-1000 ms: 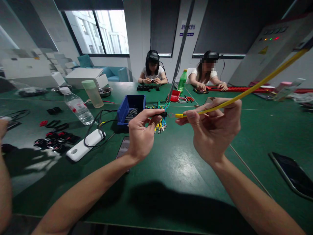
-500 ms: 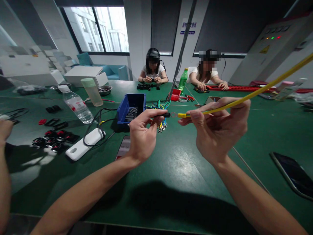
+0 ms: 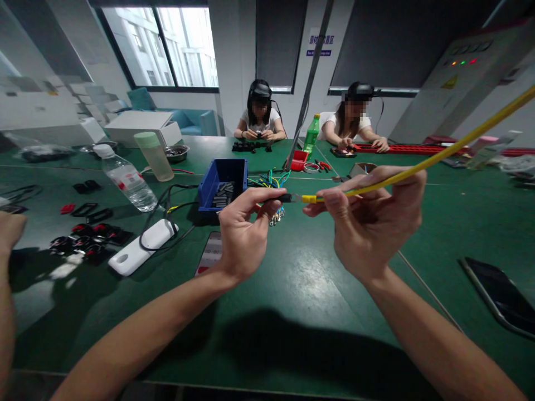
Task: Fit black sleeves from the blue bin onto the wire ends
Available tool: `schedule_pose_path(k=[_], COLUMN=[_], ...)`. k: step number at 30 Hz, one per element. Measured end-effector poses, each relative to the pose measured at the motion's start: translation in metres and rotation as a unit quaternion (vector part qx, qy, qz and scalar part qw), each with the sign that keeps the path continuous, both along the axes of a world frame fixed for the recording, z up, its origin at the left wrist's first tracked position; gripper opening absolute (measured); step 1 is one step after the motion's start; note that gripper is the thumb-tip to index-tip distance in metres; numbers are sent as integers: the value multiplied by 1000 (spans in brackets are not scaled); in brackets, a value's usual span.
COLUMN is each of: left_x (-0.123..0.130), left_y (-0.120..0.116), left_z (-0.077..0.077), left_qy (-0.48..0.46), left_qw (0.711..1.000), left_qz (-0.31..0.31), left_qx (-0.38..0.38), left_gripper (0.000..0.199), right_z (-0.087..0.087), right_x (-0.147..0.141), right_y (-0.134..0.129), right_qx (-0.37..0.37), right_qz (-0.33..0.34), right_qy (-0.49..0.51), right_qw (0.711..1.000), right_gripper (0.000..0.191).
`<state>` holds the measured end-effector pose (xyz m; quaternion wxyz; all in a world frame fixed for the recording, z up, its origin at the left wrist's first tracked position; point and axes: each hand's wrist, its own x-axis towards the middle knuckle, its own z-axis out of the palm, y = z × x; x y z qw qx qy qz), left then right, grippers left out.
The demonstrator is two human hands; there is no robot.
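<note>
My left hand (image 3: 248, 228) is closed, with thumb and forefinger pinching a short black sleeve (image 3: 285, 198). In my right hand (image 3: 371, 223) is a yellow wire (image 3: 418, 170), pinched near its end and running off to the upper right. A bare metal ring terminal (image 3: 296, 197) sticks out of the wire's yellow collar (image 3: 309, 199). The terminal's tip meets the sleeve's open end; whether it is inside, I cannot tell. Behind my left hand stands a blue bin (image 3: 203, 192) with several short dark sleeves (image 3: 223, 195). Beyond the hands lies a bundle of coloured wires (image 3: 273, 181) with metal terminals, partly hidden.
On the green table (image 3: 301, 334) are a phone (image 3: 497, 295) at right and another phone (image 3: 209, 256) by my left wrist. A white power bank (image 3: 144, 248), water bottle (image 3: 129, 181) and black parts (image 3: 83, 242) lie left. A neighbour's arm (image 3: 8, 239) shows; two people sit opposite.
The black sleeve and the ring terminal have come slightly closer together, and less of the ring shows. Both hands keep their grips. The view has shifted a little.
</note>
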<state>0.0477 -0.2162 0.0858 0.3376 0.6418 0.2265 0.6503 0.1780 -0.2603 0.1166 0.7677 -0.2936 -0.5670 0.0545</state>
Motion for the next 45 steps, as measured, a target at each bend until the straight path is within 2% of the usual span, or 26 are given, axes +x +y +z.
schedule_pose_path(k=[4, 16, 20, 27, 31, 45], left_x=[0, 2, 2, 6, 6, 3], left_y=[3, 13, 23, 41, 42, 32], left_z=[0, -3, -3, -13, -14, -6], left_qy=[3, 29, 52, 82, 93, 98], left_qw=[1000, 1000, 999, 996, 995, 995], left_qz=[3, -2, -5, -15, -13, -6], left_qx=[3, -5, -10, -20, -19, -1], left_gripper=[12, 14, 16, 18, 18, 17], right_z=[-3, -9, -14, -24, -26, -21], right_x=[2, 6, 12, 21, 23, 16], right_y=[6, 16, 26, 43, 44, 34], right_qx=[2, -80, -116, -167, -179, -168], right_qz=[16, 25, 39, 68, 81, 56], right_qy=[6, 17, 36, 57, 58, 60], right_qw=[1000, 996, 992, 982, 979, 982], right_gripper=[36, 37, 43, 41, 42, 42])
